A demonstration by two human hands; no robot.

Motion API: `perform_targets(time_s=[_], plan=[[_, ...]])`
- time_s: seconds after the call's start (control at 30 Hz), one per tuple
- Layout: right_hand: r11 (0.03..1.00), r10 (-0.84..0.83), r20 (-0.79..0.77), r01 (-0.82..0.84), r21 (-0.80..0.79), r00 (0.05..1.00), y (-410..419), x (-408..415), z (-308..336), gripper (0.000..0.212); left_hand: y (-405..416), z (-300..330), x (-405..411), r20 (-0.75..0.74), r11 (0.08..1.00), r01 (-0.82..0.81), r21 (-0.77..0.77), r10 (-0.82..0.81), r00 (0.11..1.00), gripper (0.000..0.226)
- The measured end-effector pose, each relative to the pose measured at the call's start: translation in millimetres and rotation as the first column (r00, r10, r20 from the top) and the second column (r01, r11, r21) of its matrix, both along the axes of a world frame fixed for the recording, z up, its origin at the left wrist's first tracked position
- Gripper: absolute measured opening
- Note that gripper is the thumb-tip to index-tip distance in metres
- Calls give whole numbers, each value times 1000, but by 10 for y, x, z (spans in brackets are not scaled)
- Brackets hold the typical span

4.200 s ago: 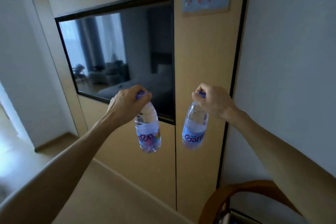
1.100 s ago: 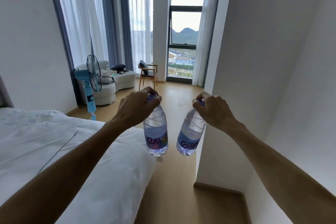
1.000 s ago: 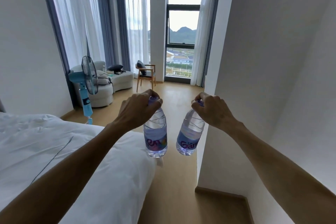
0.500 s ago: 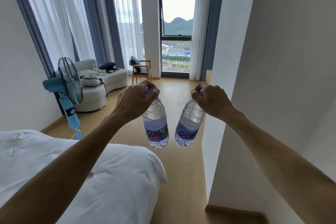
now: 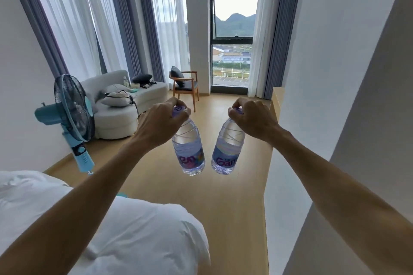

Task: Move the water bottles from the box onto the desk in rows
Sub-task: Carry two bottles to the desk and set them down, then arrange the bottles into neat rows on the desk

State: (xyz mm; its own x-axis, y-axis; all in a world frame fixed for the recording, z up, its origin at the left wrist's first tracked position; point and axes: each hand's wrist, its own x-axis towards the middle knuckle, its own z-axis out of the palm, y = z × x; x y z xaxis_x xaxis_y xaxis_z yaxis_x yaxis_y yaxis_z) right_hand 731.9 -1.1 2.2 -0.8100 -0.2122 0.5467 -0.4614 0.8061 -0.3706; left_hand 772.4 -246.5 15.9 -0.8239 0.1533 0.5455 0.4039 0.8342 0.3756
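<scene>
Change: since the frame half a second back the sofa point(image 5: 125, 105), chair point(image 5: 185, 87) and window point(image 5: 234, 35) sit larger and nearer in view, and the fan point(image 5: 73, 116) has slid toward the left edge; both bottles hang from the hands just as before.
Left bottle point(image 5: 188, 149): clear plastic, purple cap, purple-and-pink label; hangs in the air over the wood floor point(image 5: 223, 207), base tipped slightly rightward.
Right bottle point(image 5: 226, 149): same kind, just beside the left bottle and not touching it; its base leans toward the left bottle.
Left hand point(image 5: 161, 123): fingers and thumb curled down around the left bottle's cap, pinching it from above.
Right hand point(image 5: 252, 118): clamped the same way on the right bottle's cap, which shows only as a sliver of purple.
Hands together: level with each other, a gap between them, both arms stretched forward.
Bed point(image 5: 125, 230): white bedding, below and left of the bottles, under the left forearm.
Wall point(image 5: 335, 73): white, right of the bottles, close by the right arm.
Desk edge point(image 5: 276, 100): a pale wood corner, just beyond the right hand against the wall.
Fan: blue, standing, well left of the bottles.
Sofa: white, behind the fan, with cushions and small items on it.
Chair: wooden, dark cushion, past the left hand.
Window: far beyond the bottles, hills outside, grey curtains point(image 5: 145, 24) either side.
</scene>
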Motion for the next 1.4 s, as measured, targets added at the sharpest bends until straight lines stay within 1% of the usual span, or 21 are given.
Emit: perform_targets(time_s=[0.13, 0.23, 0.4, 0.57, 0.7, 0.9, 1.03, 1.23, 1.4], plan=[[1000, -12, -5, 12, -14, 1000, 10, -646, -46, 28, -48, -43, -642, 14, 999, -26, 26, 26, 1000, 34], [1000, -10, -4, 10, -4, 1000, -7, -1146, -89, 28, -87, -99, -1126, 22, 998, -35, 44, 34, 999, 28], [1000, 0, 20, 0, 31, 1000, -106, -2019, -163, 28, -114, -169, -1991, 28, 999, -12, 48, 10, 1000, 24], [997, -35, 60, 31, 77, 998, -164, -2952, -66, 30, -167, -104, -3025, 35, 999, 32, 17, -33, 999, 28], [994, -99, 42, 97, 42, 994, -134, -3607, -21, 29, -178, -12, -3813, 14, 996, 76, 46, -77, 997, 27], [983, -179, 33, 180, -24, 983, 12, -4474, -113, 24, -85, -56, -4820, 4, 992, 107, 70, -108, 994, 27], [978, -206, 47, 207, -18, 978, 157, -5111, -222, 23, 48, -166, -5482, 26, 993, 102, 59, -104, 994, 27], [986, -166, 56, 167, -7, 984, 446, -6220, -297, 25, 336, -279, -6541, 27, 993, 107, 45, -109, 994, 24], [991, -136, 73, 135, 21, 988, 719, -7215, -301, 28, 630, -268, -7455, 27, 996, 67, 63, -69, 997, 21]])
